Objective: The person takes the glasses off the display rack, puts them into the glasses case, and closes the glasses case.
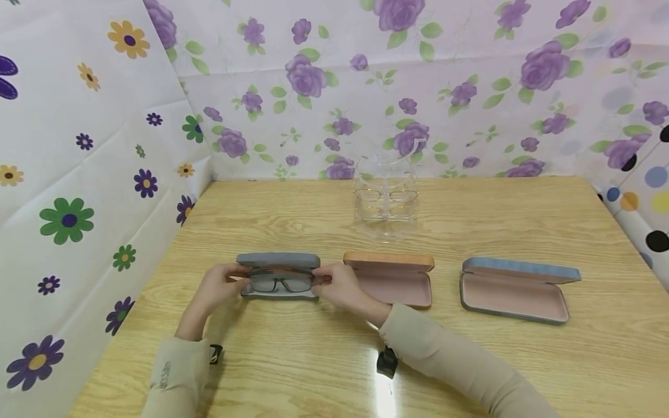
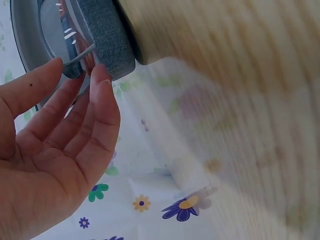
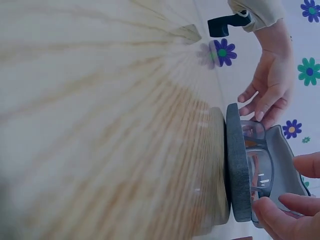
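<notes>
A grey glasses case (image 1: 279,259) (image 2: 112,40) (image 3: 238,172) lies open at the left of the table, its lid at the back. Dark-framed glasses (image 1: 298,285) (image 3: 261,175), lenses facing the person, are at its opening. My left hand (image 1: 216,287) (image 2: 65,135) (image 3: 273,82) pinches their left end between thumb and fingers. At the other end, my right hand (image 1: 345,287) (image 3: 295,217) holds the frame with its fingertips. The folded temples show behind the lenses. Whether the glasses touch the case's inside cannot be told.
Right of the hands stand an open orange case (image 1: 389,260) with pink lining and an open blue case (image 1: 522,269). Behind them, a clear stand (image 1: 385,229) bears thin-framed glasses (image 1: 368,194). Flowered cloth (image 1: 313,116) borders the wooden table (image 1: 282,360) at the back and left.
</notes>
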The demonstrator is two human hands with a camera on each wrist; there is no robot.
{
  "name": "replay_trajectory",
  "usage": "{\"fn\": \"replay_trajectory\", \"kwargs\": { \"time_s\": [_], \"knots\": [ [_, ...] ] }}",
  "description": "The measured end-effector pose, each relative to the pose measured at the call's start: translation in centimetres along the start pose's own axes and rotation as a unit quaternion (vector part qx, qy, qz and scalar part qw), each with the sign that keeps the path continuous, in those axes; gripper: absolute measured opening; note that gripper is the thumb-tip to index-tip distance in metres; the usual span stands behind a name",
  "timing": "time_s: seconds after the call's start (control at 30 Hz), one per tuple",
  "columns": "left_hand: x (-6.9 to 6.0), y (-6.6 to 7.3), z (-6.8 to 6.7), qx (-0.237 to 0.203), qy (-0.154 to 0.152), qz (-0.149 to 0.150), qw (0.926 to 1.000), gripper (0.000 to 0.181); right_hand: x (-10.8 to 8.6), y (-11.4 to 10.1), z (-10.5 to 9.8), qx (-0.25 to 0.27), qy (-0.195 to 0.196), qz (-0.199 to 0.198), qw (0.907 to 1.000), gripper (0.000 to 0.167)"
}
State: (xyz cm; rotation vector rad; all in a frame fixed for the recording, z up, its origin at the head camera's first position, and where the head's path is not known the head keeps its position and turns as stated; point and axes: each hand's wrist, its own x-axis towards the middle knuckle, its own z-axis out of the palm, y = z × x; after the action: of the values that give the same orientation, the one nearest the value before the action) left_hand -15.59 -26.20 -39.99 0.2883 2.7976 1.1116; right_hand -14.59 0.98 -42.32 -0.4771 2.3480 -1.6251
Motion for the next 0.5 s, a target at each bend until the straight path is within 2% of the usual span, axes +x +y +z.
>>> {"fn": "replay_trajectory", "kwargs": {
  "time_s": [0.13, 0.23, 0.3, 0.4, 0.5],
  "knots": [
    [-0.1, 0.1, -0.1, 0.005, 0.007, 0.007, 0.9999, 0.024, -0.3, -0.2, -0.1, -0.010, 0.016, 0.004, 0.9998, 0.034],
    [-0.2, 0.1, -0.3, 0.015, 0.019, 0.020, 0.9995, 0.024, -0.6, -0.3, -0.1, 0.000, 0.027, 0.015, 0.9995, 0.030],
    [-0.4, 0.1, -0.5, 0.021, 0.025, 0.016, 0.9993, 0.023, -0.8, -0.3, -0.1, 0.010, 0.030, 0.023, 0.9992, 0.031],
    [-0.7, 0.4, -0.9, 0.031, 0.029, -0.020, 0.9989, 0.027, -1.2, -0.3, 0.0, 0.025, 0.029, 0.034, 0.9987, 0.041],
    [-0.9, 0.6, -1.3, 0.020, 0.021, -0.068, 0.9972, 0.045, -1.5, -0.2, 0.2, 0.032, 0.030, 0.040, 0.9982, 0.057]
  ]
}}
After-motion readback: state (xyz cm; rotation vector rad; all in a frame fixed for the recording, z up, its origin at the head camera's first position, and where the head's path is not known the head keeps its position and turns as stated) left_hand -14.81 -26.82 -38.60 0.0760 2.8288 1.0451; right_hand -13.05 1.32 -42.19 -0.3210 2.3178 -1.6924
